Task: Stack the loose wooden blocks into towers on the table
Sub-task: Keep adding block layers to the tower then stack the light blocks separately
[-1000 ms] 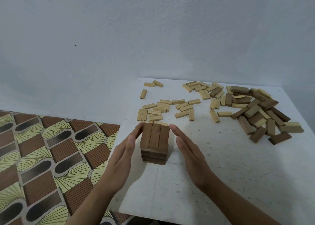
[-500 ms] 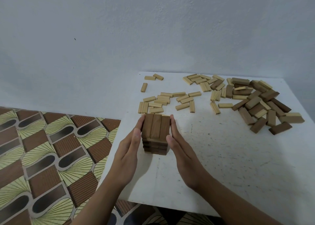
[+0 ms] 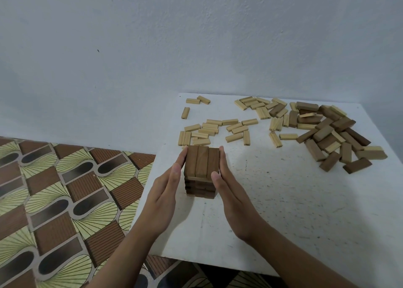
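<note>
Nearest, the left hand (image 3: 165, 191) and the right hand (image 3: 231, 196) lie on edge on the white speckled table (image 3: 283, 211), palms facing each other. Their fingers are straight and flat, curled round nothing. Between them stands the short square tower of dark brown wooden blocks (image 3: 201, 163); the left fingers (image 3: 180, 163) press its left side and the right fingers (image 3: 223, 163) its right side. Its top layer holds three blocks side by side, long axes parallel to the fingers and pointing away from the person. Just beyond the fingertips lie scattered pale yellow wooden blocks (image 3: 209, 130). Farther, right of the right fingers, sits a loose heap of dark brown and pale blocks (image 3: 331, 135).
</note>
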Available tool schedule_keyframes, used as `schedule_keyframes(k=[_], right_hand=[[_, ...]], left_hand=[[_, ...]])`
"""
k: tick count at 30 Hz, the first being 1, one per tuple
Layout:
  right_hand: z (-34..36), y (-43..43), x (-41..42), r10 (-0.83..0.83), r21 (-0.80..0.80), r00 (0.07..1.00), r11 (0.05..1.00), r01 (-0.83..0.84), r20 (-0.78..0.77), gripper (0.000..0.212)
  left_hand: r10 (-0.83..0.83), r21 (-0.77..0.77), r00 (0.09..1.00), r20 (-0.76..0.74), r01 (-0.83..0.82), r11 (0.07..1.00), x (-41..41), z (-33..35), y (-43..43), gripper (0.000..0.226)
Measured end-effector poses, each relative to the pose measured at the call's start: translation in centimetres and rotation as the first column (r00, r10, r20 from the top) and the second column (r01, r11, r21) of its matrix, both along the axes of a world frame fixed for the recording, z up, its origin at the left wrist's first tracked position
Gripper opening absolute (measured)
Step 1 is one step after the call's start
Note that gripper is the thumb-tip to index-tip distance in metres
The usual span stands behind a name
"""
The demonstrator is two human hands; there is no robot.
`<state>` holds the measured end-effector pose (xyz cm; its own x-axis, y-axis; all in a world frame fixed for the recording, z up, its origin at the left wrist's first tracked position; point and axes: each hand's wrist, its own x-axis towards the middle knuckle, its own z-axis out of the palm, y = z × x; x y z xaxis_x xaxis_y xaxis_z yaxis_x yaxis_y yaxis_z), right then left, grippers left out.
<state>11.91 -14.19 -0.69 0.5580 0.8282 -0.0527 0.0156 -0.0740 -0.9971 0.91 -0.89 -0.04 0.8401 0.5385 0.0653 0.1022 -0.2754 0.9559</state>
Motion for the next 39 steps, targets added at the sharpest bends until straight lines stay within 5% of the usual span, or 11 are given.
schedule_keyframes(k=[14, 24, 32, 39], right_hand=[[-0.3, -0.2, 0.0, 0.006, -0.039, 0.996, 0.999, -0.003, 0.087, 0.066], [1.2, -1.1, 4.4, -0.075, -0.084, 0.942, 0.991, 0.108, 0.326, 0.076], [1.7, -1.0, 6.6, 0.097, -0.184, 0.906, 0.983, -0.022, 0.411, 0.092], [1.7, -0.5, 6.5, 0.095, -0.19, 0.907, 0.982, -0.016, 0.411, 0.078]], left_hand=[[0.008, -0.038, 1.0, 0.017, -0.008, 0.999, 0.2, 0.6, 0.1, 0.05], [-0.13, 0.306, 0.986, -0.105, 0.156, 0.939, 0.4, 2.1, 5.0, 0.087], [-0.282, 0.275, 0.902, -0.327, 0.376, 0.885, 2.9, 3.0, 7.5, 0.097], [-0.33, 0.234, 0.907, -0.262, 0.392, 0.89, 3.8, 2.6, 7.2, 0.08]])
